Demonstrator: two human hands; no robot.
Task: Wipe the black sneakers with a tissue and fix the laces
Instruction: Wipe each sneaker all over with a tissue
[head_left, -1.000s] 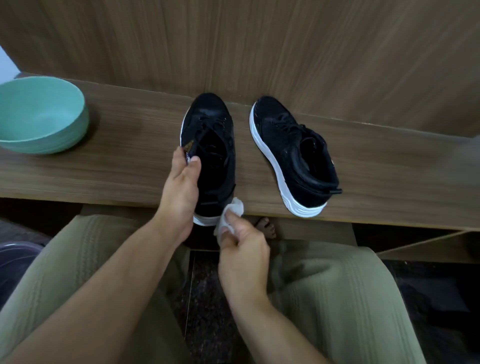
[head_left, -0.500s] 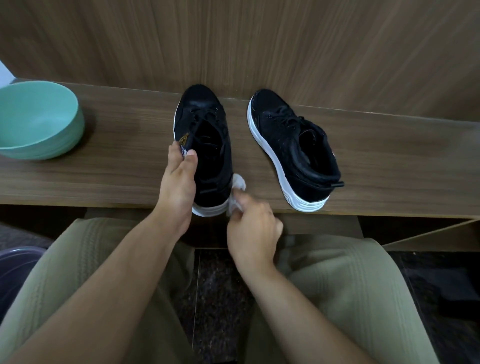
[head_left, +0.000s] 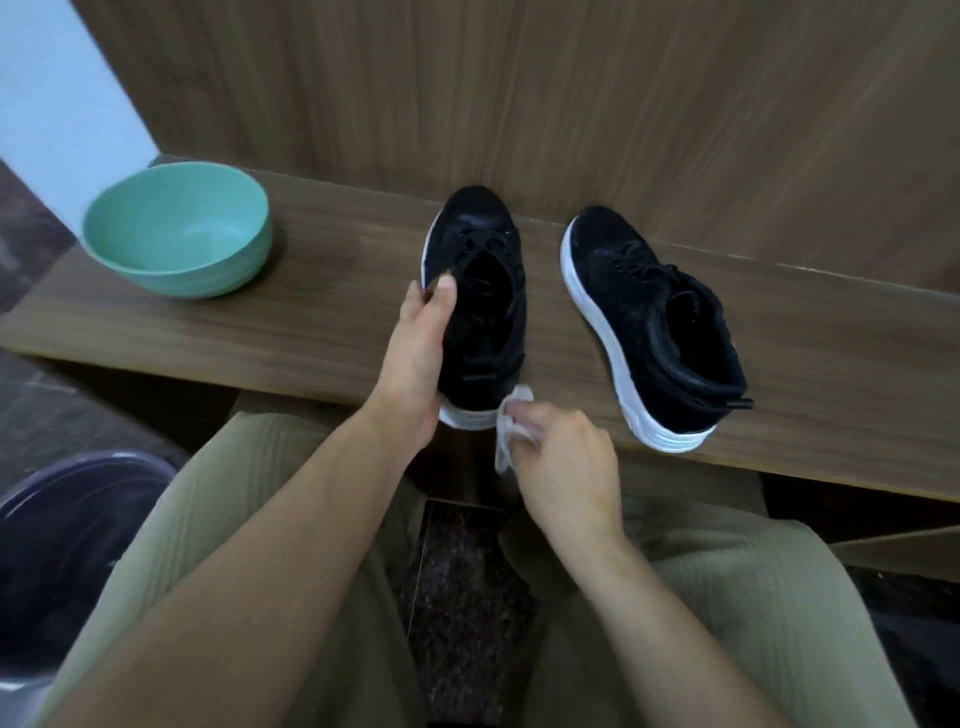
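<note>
At the bottom of the frame your knees in olive trousers (head_left: 727, 623) fill the view, with dark speckled floor between them. Just above, right of centre, your right hand (head_left: 563, 457) pinches a crumpled white tissue (head_left: 511, 423) between curled fingers, and the tissue touches the white heel sole of the left-hand sneaker (head_left: 480, 312). Your left hand (head_left: 418, 358) grips that same shoe along its left side, thumb over the collar and fingers curled round the upper, steadying it at the near edge of the wooden bench (head_left: 208, 322).

You look to be in the wiping step, working the heel rim of the first shoe. The next move probably calls for drawing the tissue round the sole and up over the black upper while your left hand turns or tilts the shoe. Its laces (head_left: 485, 241) lie loose across the tongue and are not yet fixed.

Further up and to the right, the second sneaker (head_left: 654, 322) stands apart on the bench, angled, a lace end trailing off its heel. At the upper left sits a mint-green bowl (head_left: 179, 231), well apart from both shoes. A dark basin (head_left: 67, 525) shows at the lower left. Behind everything rises a wood-grain wall panel (head_left: 571, 104). Nothing blocks the tissue's path; the heel overhangs the bench edge slightly, so keep your grip firm.
</note>
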